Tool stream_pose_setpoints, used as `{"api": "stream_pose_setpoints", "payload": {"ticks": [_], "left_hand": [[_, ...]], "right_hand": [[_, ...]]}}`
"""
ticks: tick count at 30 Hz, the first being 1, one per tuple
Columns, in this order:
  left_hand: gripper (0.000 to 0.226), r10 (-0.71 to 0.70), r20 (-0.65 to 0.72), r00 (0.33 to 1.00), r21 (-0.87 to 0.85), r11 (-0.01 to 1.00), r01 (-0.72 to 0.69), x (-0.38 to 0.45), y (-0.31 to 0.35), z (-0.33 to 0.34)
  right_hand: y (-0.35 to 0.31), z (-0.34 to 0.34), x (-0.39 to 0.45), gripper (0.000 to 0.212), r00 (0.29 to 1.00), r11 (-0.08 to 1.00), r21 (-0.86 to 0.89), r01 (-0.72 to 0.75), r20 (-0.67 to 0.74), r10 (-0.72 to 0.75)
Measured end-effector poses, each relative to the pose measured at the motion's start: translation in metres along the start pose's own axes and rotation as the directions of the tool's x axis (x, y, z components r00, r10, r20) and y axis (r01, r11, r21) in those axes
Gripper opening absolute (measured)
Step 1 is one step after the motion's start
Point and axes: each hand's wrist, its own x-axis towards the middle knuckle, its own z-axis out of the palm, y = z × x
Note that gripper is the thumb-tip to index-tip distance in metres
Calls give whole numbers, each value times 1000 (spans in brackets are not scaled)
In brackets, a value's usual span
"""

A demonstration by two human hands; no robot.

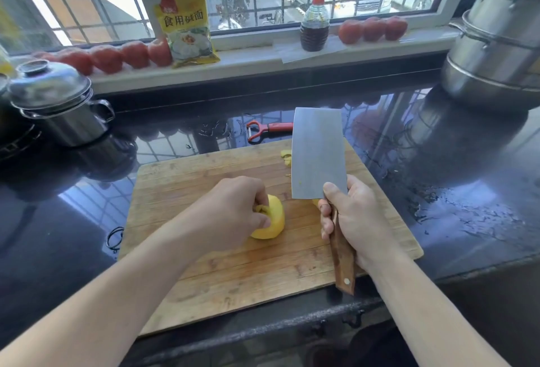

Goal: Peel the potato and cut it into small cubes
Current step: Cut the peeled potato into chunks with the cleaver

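A peeled yellow potato (pixel 273 220) lies on the wooden cutting board (pixel 228 279), and my left hand (pixel 230 214) holds it with curled fingers on its top and left side. My right hand (pixel 353 220) grips the wooden handle of a cleaver (pixel 318 156). The wide blade stands upright above the board, just right of the potato and apart from it. A small yellow bit shows under the blade's lower corner. A few potato peels (pixel 287 157) lie at the board's far edge.
A red peeler (pixel 267 129) lies on the wet black counter behind the board. A lidded steel pot (pixel 58 103) stands at the left, stacked steel steamers (pixel 496 45) at the right. Tomatoes, a yellow packet (pixel 187 27) and a sauce bottle (pixel 315 24) line the windowsill.
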Motion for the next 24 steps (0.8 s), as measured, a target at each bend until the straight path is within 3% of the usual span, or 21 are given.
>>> {"api": "stream_pose_setpoints", "payload": {"ticks": [8, 13, 19, 24], "left_hand": [[20, 116, -215, 970, -10, 993, -121, -12, -11, 17], [9, 11, -129, 992, 42, 999, -6, -10, -5, 7], [9, 19, -42, 999, 278, 960, -7, -7, 20, 0], [11, 98, -99, 990, 312, 948, -63, -10, 19, 7]], "right_hand": [[0, 1, 0, 13, 1000, 1000, 4, -20, -1, 20], [-1, 1, 1, 12, 1000, 1000, -3, -18, 1, 18], [-1, 0, -1, 13, 1000, 1000, -8, -15, -2, 15], [-3, 1, -2, 11, 1000, 1000, -11, -18, 0, 18]]}}
